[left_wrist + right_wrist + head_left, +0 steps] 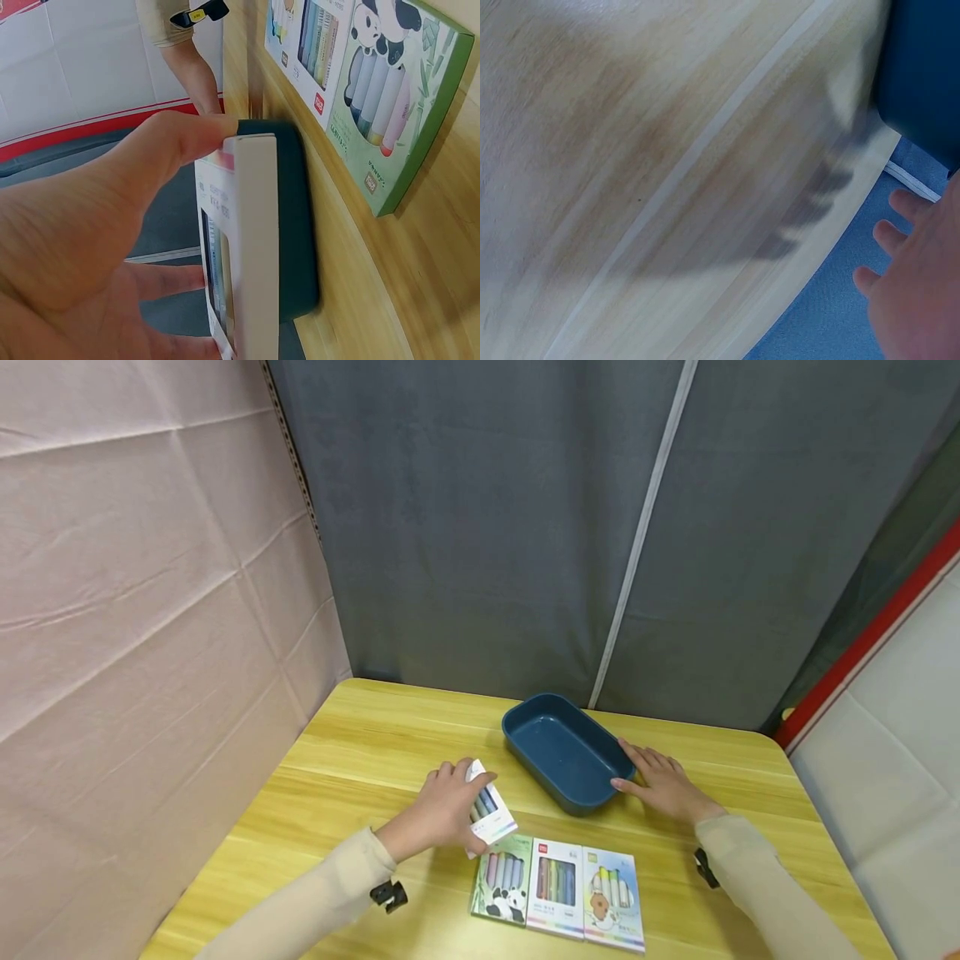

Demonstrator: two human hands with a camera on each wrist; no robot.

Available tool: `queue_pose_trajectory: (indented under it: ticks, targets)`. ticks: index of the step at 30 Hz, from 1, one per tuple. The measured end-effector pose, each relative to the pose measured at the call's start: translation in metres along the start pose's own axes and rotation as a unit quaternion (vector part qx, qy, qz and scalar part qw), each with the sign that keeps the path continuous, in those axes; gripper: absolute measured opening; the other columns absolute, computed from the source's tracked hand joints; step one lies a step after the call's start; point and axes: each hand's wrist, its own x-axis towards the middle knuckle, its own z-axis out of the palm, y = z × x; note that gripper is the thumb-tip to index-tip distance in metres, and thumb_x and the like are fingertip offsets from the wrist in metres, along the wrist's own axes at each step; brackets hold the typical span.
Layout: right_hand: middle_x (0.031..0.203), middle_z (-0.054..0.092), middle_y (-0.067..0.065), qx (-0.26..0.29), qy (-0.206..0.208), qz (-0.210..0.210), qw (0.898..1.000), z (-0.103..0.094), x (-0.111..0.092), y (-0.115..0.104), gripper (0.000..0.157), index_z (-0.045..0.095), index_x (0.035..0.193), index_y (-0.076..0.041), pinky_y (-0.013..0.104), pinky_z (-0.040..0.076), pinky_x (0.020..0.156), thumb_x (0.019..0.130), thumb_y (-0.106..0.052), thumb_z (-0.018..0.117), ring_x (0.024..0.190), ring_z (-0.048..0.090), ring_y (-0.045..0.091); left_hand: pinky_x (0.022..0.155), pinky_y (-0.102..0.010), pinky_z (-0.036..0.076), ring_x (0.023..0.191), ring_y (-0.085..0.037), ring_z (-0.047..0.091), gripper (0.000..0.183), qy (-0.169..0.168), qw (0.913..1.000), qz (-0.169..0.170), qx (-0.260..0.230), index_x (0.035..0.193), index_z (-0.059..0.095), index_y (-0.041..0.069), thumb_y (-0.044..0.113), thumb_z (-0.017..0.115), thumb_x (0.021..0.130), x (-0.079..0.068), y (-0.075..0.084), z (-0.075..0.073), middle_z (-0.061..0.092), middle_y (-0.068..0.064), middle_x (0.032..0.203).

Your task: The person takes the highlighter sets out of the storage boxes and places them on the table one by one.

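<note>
My left hand [448, 806] grips a white box of markers [491, 817] with a window in its front, thumb on one edge and fingers on the opposite one. The box is tilted and raised over the near row. In the left wrist view, its narrow white side [257, 247] faces the camera. My right hand [666, 783] rests against the right end of a dark blue rectangular bin [562, 756], thumb and index fingertips at the rim. The right wrist view shows several of its fingers [889, 236] stretched out beside the bin's wall [922, 82].
Three marker boxes lie side by side near the front: a green panda box [501, 881], a white windowed box [555, 887] and a white-blue box with a brown cartoon animal [613, 897]. The wooden table [375, 735] meets a grey curtain [480, 527] behind.
</note>
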Motion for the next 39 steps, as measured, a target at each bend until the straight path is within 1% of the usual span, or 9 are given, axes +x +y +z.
queue_pose_trajectory:
  ticks: [8, 20, 27, 34, 39]
  targets:
    - [0.161, 0.025, 0.026, 0.003, 0.002, -0.004, 1.000, -0.001, -0.001, -0.002, 0.083, 0.011, 0.160, -0.023, 0.072, 0.012, 0.112, 0.096, -0.063, 0.046, 0.145, 0.022, 0.053, 0.099, -0.054, 0.042, 0.115, -0.036, 0.050, 0.101, -0.005, 1.0000, 0.002, -0.007, 0.142, 0.052, 0.019, 0.049, 0.092, 0.055, -0.005, 0.000, -0.001, 0.044, -0.022, 0.148]
    - [0.161, 0.024, 0.025, 0.009, 0.001, -0.002, 1.000, -0.005, -0.002, -0.006, 0.083, 0.011, 0.160, -0.022, 0.072, 0.013, 0.112, 0.097, -0.063, 0.045, 0.146, 0.022, 0.052, 0.101, -0.055, 0.041, 0.118, -0.037, 0.048, 0.101, -0.013, 0.9998, -0.008, -0.010, 0.144, 0.050, 0.020, 0.048, 0.093, 0.056, -0.012, -0.001, -0.002, 0.043, -0.021, 0.149]
    - [0.161, 0.024, 0.025, 0.008, 0.003, -0.003, 1.000, -0.004, -0.002, -0.004, 0.083, 0.011, 0.160, -0.022, 0.072, 0.013, 0.112, 0.097, -0.063, 0.045, 0.146, 0.023, 0.052, 0.101, -0.056, 0.041, 0.120, -0.038, 0.049, 0.101, -0.013, 0.9998, -0.002, -0.013, 0.143, 0.050, 0.019, 0.048, 0.092, 0.056, -0.015, -0.004, 0.001, 0.042, -0.022, 0.150]
    - [0.161, 0.025, 0.025, 0.009, 0.003, -0.005, 1.000, -0.003, -0.003, -0.004, 0.083, 0.011, 0.160, -0.022, 0.072, 0.014, 0.112, 0.097, -0.062, 0.045, 0.145, 0.023, 0.052, 0.099, -0.054, 0.041, 0.118, -0.037, 0.049, 0.102, -0.013, 0.9998, 0.006, -0.014, 0.143, 0.050, 0.019, 0.047, 0.093, 0.055, -0.017, -0.005, 0.004, 0.042, -0.022, 0.150]
    - [0.161, 0.026, 0.025, 0.007, 0.002, -0.005, 1.000, -0.003, -0.003, -0.004, 0.083, 0.012, 0.160, -0.022, 0.072, 0.015, 0.111, 0.097, -0.063, 0.045, 0.145, 0.025, 0.051, 0.101, -0.055, 0.041, 0.120, -0.038, 0.049, 0.102, -0.016, 0.9997, 0.007, -0.020, 0.143, 0.050, 0.018, 0.046, 0.093, 0.055, -0.020, -0.006, 0.004, 0.041, -0.023, 0.151]
